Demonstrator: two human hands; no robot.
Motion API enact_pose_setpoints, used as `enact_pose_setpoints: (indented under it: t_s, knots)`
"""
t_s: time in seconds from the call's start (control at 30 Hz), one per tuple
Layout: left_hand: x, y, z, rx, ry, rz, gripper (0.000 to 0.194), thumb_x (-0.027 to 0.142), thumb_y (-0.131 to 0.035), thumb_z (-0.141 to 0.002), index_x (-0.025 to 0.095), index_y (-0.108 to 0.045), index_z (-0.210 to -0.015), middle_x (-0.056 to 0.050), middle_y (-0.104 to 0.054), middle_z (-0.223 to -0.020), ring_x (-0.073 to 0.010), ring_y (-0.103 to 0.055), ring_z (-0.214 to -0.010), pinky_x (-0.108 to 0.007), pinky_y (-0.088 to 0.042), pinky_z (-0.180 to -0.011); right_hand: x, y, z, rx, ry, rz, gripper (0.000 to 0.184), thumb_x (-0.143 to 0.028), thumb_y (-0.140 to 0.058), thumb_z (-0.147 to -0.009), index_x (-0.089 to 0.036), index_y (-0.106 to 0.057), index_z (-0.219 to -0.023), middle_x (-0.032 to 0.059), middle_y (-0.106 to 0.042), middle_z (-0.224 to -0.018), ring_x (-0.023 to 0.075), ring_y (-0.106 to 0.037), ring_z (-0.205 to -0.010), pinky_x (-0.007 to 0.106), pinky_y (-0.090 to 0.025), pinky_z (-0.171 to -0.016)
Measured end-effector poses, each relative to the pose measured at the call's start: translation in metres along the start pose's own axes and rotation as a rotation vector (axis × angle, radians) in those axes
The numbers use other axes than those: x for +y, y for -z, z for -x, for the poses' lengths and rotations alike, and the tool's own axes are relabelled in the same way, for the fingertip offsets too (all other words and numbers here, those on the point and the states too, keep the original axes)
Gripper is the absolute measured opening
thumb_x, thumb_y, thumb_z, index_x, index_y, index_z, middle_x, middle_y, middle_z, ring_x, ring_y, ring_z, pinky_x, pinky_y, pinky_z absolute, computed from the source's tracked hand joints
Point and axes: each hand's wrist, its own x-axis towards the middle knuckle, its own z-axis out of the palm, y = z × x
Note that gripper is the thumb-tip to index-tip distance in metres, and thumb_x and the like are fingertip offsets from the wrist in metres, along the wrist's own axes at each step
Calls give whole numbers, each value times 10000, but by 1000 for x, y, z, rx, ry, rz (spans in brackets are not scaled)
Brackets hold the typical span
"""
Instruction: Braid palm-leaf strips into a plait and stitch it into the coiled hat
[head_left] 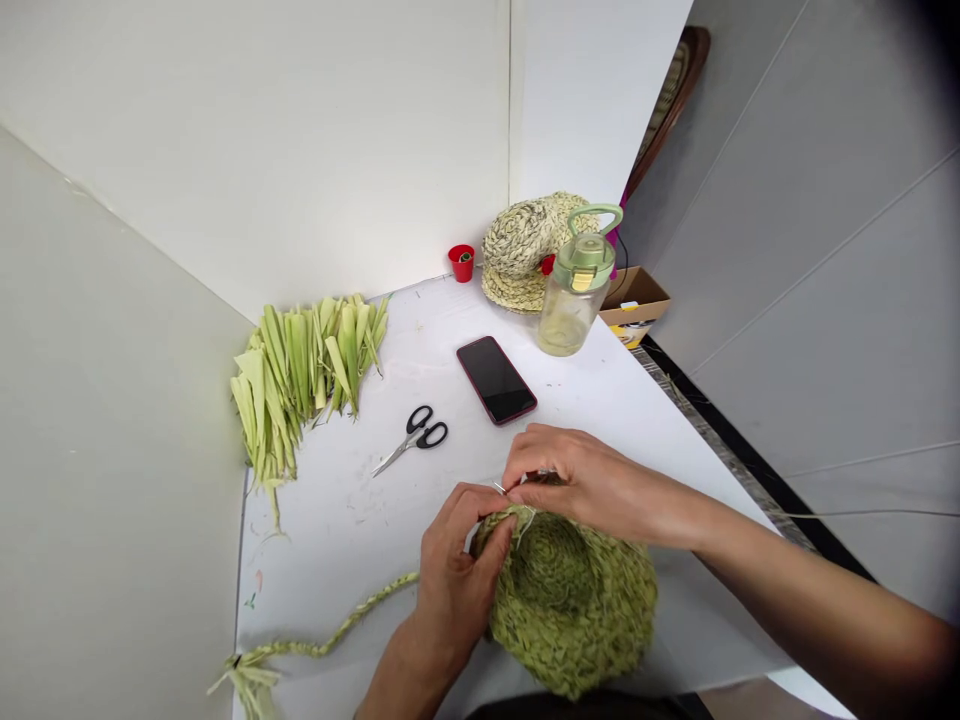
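A green hat of coiled, braided husk (592, 610) sits close in front of me, with its hollow facing up. My left hand (461, 565) is closed on its near-left rim, thumb inside and fingers outside. My right hand (570, 480) pinches a thin silvery needle (499, 487) at the same stretch of rim, its fingertips touching those of the left. Pale thread (527, 522) shows at the edge beside the left thumb. A long braid of husk (330, 640) trails left from the hat, ending in a loose tuft tied with something dark.
Scissors (412, 440) and a phone (496, 380) lie beyond my hands. Loose green husks (300, 365) are piled at the left. Along the back are a red cup (461, 263), another woven piece (517, 240) and a bottle (566, 315). An open carton (637, 295) stands past the right edge.
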Motion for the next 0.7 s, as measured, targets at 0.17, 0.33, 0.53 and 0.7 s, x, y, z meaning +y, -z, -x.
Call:
enact_pose_setpoints:
  t_s: [0.17, 0.33, 0.53, 0.7]
  knots:
    - [-3, -1, -1, 5, 75, -1, 108, 105, -622, -873, 190, -650, -933, -24, -666, -899, -145, -636, -840, -239, -503, -753, 1, -1, -20, 82, -49, -268, 123, -136, -606, -872, -169, -683, -783, -13, -649, -769, 121, -577, -732, 242, -410, -661]
    - [-5, -2, -4, -43, 163, 26, 86, 125, -609, -880, 173, -660, -930, -28, -666, -880, -151, -628, -826, -253, -495, -755, -4, 4, -25, -81, -149, -723, 218, -379, -481, -989, -187, -498, -888, -22, -658, -662, 83, -528, -445, 203, -320, -450]
    - [-7, -2, -3, -17, 149, 20, 81, 129, -622, -872, 180, -655, -926, -18, -660, -874, -142, -623, -820, -237, -496, -744, -3, 17, -22, 138, -106, -1033, 208, -333, -605, -942, -159, -541, -847, -111, -343, -502, 38, -212, -417, 179, -152, -410]
    - [-7, -3, -4, -29, 128, 27, 103, 132, -623, -875, 192, -662, -949, -22, -664, -895, -144, -621, -829, -232, -488, -729, -2, 35, -17, 441, -50, -1157, 197, -229, -554, -976, -148, -560, -797, -96, -276, -533, 47, -152, -456, 203, -145, -441]
